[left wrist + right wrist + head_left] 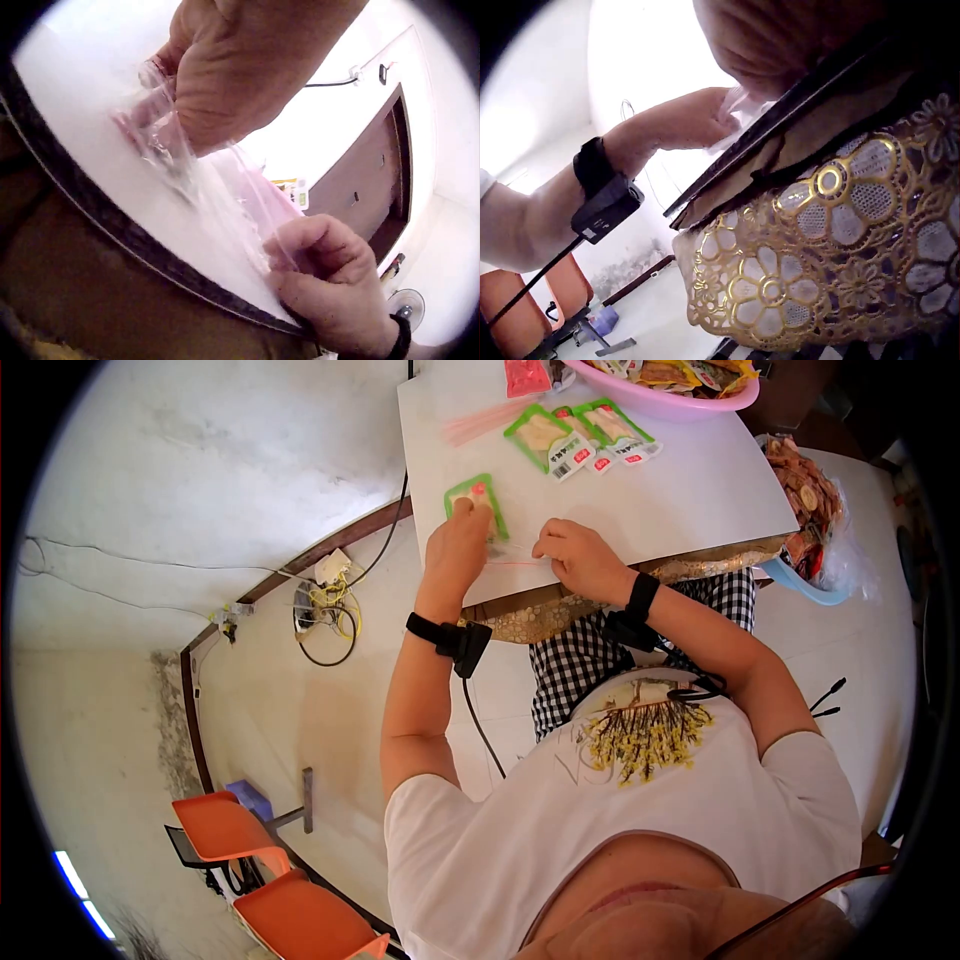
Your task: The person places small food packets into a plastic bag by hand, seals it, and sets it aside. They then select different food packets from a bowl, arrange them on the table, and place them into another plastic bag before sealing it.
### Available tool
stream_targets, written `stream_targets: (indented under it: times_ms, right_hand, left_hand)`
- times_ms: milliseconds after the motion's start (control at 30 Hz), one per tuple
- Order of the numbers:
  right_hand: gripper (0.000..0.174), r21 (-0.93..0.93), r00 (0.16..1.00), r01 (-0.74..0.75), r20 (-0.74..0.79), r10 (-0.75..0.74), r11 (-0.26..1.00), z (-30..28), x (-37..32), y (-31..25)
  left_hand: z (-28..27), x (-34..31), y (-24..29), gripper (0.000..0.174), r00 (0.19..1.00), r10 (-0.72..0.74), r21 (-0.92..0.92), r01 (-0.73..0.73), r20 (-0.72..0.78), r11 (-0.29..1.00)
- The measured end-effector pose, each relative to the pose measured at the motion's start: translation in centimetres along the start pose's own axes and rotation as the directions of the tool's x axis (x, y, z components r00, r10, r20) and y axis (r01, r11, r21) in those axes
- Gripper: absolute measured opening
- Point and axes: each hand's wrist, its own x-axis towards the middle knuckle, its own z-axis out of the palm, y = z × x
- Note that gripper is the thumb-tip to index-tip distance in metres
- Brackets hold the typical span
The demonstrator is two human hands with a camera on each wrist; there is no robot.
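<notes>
My left hand [458, 550] grips a green-edged food packet [498, 508] near the front left of the white table [690, 490]. A clear plastic bag [225, 202] with a pinkish-red strip stretches between both hands in the left wrist view. There, my right hand [330, 277] pinches one edge of the bag between thumb and fingers. The left fingers are bent around the bag's other end, and the palm hides part of the packet. In the right wrist view the left hand and some clear plastic show just past the table edge.
Several green-edged packets [545, 435] lie farther back, beside a fan of thin bags with pink strips [490, 422]. A pink basin [690, 405] of packets stands at the back right. Right of the table is a blue basin [815, 592] under a plastic-lined heap of food. Lace cloth [832, 262] hangs below the edge.
</notes>
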Motion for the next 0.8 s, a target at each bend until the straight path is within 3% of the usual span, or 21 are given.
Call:
stream_targets:
  times_ms: [100,200,400,500,600,700,800]
  right_hand:
    - [0.026,0.022,1.000,0.005,-0.006,-0.005,1.000,0.3,0.0,-0.2]
    - [0.026,0.033,1.000,-0.004,-0.023,0.005,0.999,0.3,0.3,-0.5]
    - [0.024,0.048,0.999,-0.025,-0.028,0.026,0.999,0.1,0.2,-0.5]
    - [0.023,0.046,1.000,-0.010,-0.005,0.010,0.999,0.3,0.1,-0.3]
    - [0.022,0.061,1.000,-0.007,-0.019,0.008,0.998,0.2,0.0,-0.2]
    - [0.022,0.058,0.999,-0.025,-0.027,0.027,0.998,0.3,0.1,-0.4]
    - [0.023,0.050,1.000,-0.003,-0.029,0.004,0.999,0.2,0.2,-0.2]
  left_hand:
    - [0.9,0.7,0.2,0.013,0.994,-0.107,0.076,0.110,-0.038,0.991]
    - [0.1,1.2,1.7,0.013,0.969,-0.245,0.213,0.232,0.038,0.949]
    - [-1.2,-0.1,-0.2,0.015,0.997,0.076,-0.014,-0.076,0.009,0.997]
    - [-0.2,0.3,-0.7,0.023,0.997,-0.028,0.064,0.024,0.069,0.998]
    - [1.1,1.3,-0.2,0.014,0.987,-0.152,0.203,0.137,0.056,0.969]
    - [1.8,1.9,-0.2,0.005,0.987,-0.161,0.346,0.148,0.009,0.926]
    - [1.4,1.9,-0.6,0.007,0.989,-0.140,0.345,0.119,0.038,0.931]
